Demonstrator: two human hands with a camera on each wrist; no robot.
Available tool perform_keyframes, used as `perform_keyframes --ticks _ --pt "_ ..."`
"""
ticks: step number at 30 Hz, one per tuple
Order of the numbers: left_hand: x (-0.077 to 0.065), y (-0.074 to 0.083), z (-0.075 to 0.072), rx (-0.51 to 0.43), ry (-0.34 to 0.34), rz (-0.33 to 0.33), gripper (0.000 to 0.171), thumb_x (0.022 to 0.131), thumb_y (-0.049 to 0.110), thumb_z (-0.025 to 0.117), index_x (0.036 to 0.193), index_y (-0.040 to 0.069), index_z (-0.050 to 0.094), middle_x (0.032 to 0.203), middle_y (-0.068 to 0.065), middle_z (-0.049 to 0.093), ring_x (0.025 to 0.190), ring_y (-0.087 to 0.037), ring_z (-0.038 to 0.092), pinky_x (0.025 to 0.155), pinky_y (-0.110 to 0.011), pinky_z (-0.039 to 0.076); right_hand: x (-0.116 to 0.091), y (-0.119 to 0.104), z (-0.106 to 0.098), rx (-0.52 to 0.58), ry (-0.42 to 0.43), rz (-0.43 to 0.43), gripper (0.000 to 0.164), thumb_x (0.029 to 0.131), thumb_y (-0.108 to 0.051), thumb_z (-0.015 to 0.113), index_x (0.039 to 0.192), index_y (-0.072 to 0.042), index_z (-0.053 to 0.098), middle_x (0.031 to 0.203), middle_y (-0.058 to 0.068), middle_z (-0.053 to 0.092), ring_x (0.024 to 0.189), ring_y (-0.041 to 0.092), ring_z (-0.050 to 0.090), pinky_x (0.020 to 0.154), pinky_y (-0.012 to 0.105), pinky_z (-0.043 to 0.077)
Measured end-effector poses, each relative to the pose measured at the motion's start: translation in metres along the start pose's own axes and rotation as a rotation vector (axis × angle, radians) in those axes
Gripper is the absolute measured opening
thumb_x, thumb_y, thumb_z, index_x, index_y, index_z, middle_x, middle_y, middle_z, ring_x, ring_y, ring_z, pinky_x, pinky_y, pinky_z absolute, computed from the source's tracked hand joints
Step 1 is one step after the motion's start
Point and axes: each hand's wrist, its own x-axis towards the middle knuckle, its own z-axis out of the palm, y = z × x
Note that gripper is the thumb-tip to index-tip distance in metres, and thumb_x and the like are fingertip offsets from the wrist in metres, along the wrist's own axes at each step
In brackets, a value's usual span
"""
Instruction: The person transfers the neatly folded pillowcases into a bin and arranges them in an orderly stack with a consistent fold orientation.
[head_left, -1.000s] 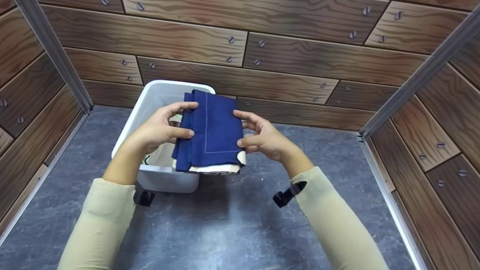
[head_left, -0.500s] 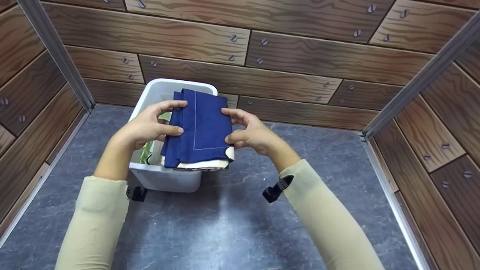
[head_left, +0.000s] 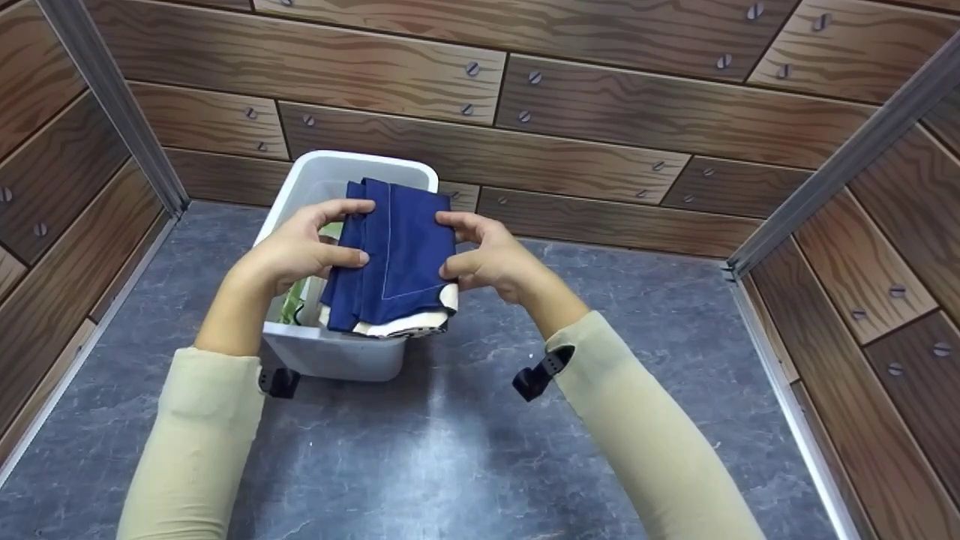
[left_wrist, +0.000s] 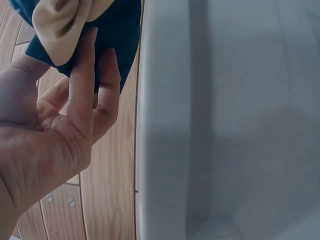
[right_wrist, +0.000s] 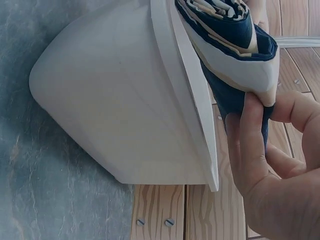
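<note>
A folded navy-blue cloth [head_left: 409,240] with a pale stitched line and a cream underside is held level over the white plastic bin [head_left: 337,360]. My left hand [head_left: 296,244] grips its left edge, thumb and fingers spread along the side. On the opposite edge, my right hand [head_left: 495,259] pinches it between thumb and fingers. The right wrist view shows the cloth [right_wrist: 235,75] in several layers, rolled at one end, above the bin's rim [right_wrist: 185,95]. Seen from the left wrist, the fingers [left_wrist: 82,100] support the cloth from below.
Inside the bin lies a green patterned item [head_left: 294,300], mostly hidden by the cloth and left hand. Wood-print panels [head_left: 600,150] stand behind and at both sides, joined by metal strips. The floor surface [head_left: 465,450] is grey and marbled.
Both hands have carried the folded cloth a little to the left, further over the bin. The right hand has come slightly closer to the left. Both grips are kept.
</note>
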Motion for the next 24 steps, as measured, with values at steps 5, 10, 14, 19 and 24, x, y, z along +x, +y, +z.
perform_keyframes --ticks 5,10,14,19,24 --pt "-0.001 0.004 -0.003 0.016 0.013 -0.006 0.073 0.088 -0.005 0.068 0.153 0.013 0.038 0.155 -0.013 0.030 0.106 -0.031 0.066 0.078 -0.040 0.061 0.003 -0.003 0.005 0.012 0.005 -0.009 0.084 0.072 0.021 0.062 0.146 -0.015 0.049 0.129 0.016 0.051 0.097 0.029 0.064 0.075 0.046 0.061" --pt "-0.001 0.006 -0.004 0.036 0.032 0.006 0.072 0.089 -0.006 0.066 0.153 0.013 0.038 0.151 -0.014 0.033 0.103 -0.030 0.067 0.078 -0.040 0.061 0.007 -0.004 0.009 0.035 0.015 -0.023 0.082 0.072 0.021 0.062 0.145 -0.015 0.050 0.127 0.016 0.052 0.097 0.028 0.064 0.075 0.046 0.061" --pt "-0.001 0.006 -0.005 0.057 0.039 0.006 0.072 0.089 -0.005 0.066 0.153 0.014 0.039 0.150 -0.015 0.036 0.105 -0.032 0.066 0.078 -0.040 0.061 0.009 -0.005 0.014 0.056 0.018 -0.023 0.082 0.073 0.021 0.062 0.145 -0.014 0.050 0.127 0.015 0.051 0.099 0.028 0.063 0.075 0.045 0.061" --pt "-0.002 0.005 -0.010 0.070 0.067 0.012 0.070 0.089 -0.004 0.066 0.151 0.014 0.041 0.151 -0.015 0.035 0.104 -0.033 0.065 0.078 -0.040 0.061 0.012 -0.006 0.021 0.084 0.024 -0.024 0.081 0.074 0.022 0.062 0.146 -0.014 0.049 0.127 0.015 0.052 0.099 0.027 0.063 0.077 0.045 0.061" --pt "-0.004 0.004 -0.014 0.169 0.120 0.036 0.067 0.088 -0.003 0.067 0.149 0.012 0.044 0.148 -0.017 0.040 0.104 -0.032 0.064 0.079 -0.036 0.061 0.017 -0.007 0.030 0.063 0.017 -0.016 0.081 0.075 0.021 0.062 0.147 -0.014 0.047 0.127 0.015 0.051 0.096 0.025 0.062 0.076 0.044 0.061"
